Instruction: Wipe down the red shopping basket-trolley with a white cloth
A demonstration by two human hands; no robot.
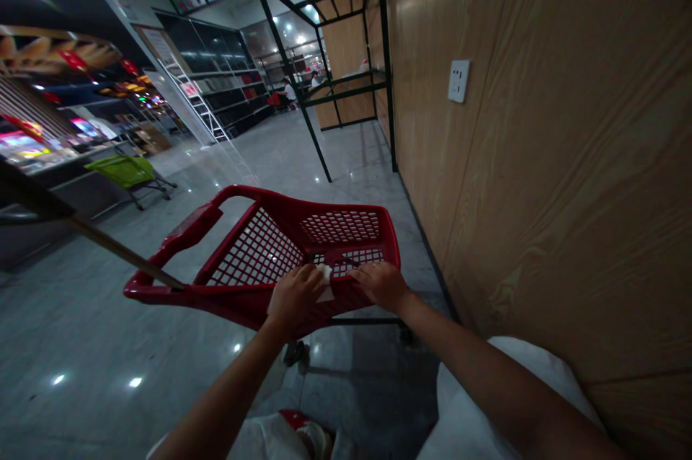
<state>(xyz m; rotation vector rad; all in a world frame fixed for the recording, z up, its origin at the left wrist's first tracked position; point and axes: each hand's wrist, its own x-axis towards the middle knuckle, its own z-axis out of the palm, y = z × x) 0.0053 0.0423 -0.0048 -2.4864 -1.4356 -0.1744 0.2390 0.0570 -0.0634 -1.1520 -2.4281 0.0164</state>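
A red plastic shopping cart (254, 244) stands on the grey tiled floor right in front of me, its mesh basket empty. My left hand (295, 295) is closed over the near rim of the cart and presses a small white cloth (325, 280) against it. My right hand (383, 282) lies curled on the same rim, just right of the cloth. A long wooden stick (116, 249) leans across the cart's left edge.
A wood-panelled wall (540, 157) with a white socket (458, 81) runs close along the right. A black metal shelf frame (346, 85) stands ahead by the wall. A green cart (130, 173) sits at left near lit shop counters. People stand far back.
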